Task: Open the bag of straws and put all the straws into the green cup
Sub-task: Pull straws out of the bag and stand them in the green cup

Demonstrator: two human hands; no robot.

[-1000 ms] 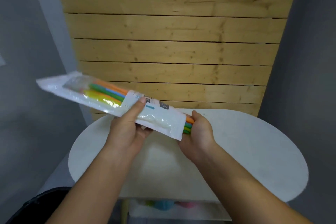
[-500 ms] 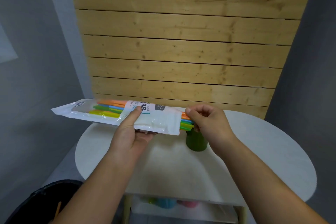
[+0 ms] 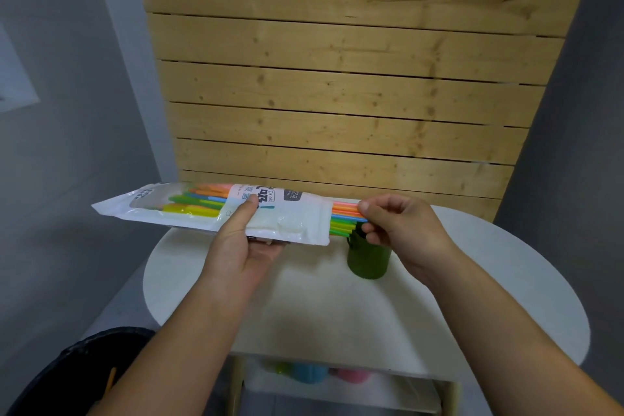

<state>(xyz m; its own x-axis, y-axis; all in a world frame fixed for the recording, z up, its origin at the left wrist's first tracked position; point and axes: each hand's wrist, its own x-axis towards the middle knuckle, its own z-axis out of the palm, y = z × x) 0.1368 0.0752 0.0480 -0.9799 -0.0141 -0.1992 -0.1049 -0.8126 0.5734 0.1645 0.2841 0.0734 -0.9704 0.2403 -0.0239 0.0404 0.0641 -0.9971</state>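
Biggest risk imo is the bundle of thin coloured plastic straws (image 3: 346, 218) fanning out and scattering over the round white table (image 3: 337, 314) if the right hand (image 3: 401, 230) yanks with just a pinch on the tips, or the floppy white plastic bag (image 3: 290, 221) slipping, since the left hand (image 3: 243, 253) only clamps its middle, thumb on top and fingers curled underneath. The straw ends poke out of the bag's open right end, pinched between the right thumb and curled fingers, just above the dark green cylindrical cup (image 3: 369, 262) standing on the table
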